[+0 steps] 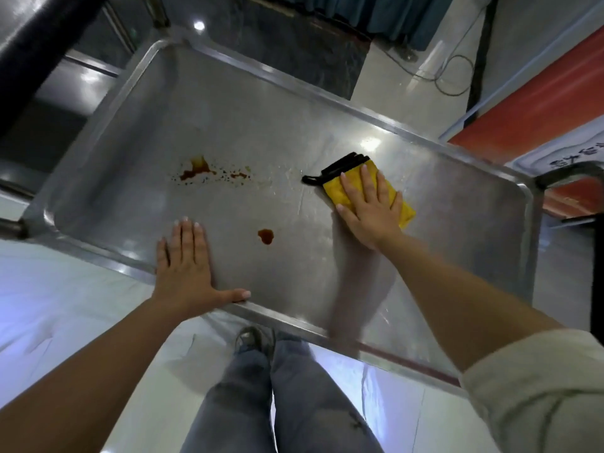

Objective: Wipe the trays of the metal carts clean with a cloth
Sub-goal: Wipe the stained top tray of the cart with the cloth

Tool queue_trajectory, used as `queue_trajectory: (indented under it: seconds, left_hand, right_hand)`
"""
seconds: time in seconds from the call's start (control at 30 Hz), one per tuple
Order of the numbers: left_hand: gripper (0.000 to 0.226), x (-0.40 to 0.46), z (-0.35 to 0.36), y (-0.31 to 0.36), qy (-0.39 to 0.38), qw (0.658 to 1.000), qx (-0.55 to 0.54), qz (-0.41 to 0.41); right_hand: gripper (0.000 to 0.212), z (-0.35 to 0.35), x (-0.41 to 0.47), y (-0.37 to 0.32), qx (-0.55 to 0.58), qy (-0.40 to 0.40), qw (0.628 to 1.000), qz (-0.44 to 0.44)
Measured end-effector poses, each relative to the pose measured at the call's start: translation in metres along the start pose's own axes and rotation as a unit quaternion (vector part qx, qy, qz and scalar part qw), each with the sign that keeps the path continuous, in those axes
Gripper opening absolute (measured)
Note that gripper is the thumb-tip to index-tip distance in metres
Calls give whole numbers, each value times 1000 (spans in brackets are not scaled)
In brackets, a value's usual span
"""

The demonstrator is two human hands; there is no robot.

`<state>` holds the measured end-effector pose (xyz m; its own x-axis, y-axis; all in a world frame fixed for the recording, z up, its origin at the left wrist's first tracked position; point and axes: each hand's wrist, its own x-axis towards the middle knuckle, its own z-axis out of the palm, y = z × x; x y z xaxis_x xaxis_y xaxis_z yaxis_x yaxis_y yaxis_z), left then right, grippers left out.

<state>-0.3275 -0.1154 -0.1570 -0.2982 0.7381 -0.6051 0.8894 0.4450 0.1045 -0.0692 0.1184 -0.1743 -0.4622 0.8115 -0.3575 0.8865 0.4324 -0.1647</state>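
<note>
A steel cart tray point(248, 125) fills the middle of the head view, tilted across the frame. My right hand point(369, 207) presses flat, fingers straight, on a folded yellow cloth point(405, 212) with a black edge, right of the tray's centre. My left hand point(186, 266) lies flat on the tray's near rim, fingers spread, thumb along the edge. A brown splatter stain point(199, 170) sits left of centre, and a small brown drop point(266, 236) lies between my hands. A wet smear shows beside the cloth.
A second metal cart point(75, 76) stands at the far left. Cables point(454, 73) trail over the floor at the back right, near a red panel point(536, 112). My legs and a shoe point(251, 338) are below the tray's near edge.
</note>
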Motion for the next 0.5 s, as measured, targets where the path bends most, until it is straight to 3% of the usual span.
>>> queue_trajectory:
  seconds: [0.3,0.5]
  left_hand:
    - [149,5,6,1,12,1000,15,-12]
    - [147,7,7,2,21,1000,16,-16]
  right_hand:
    - [60,-42,101,16,-26,16,999,-21]
    - [59,-28,77,0,-4,52,998,26]
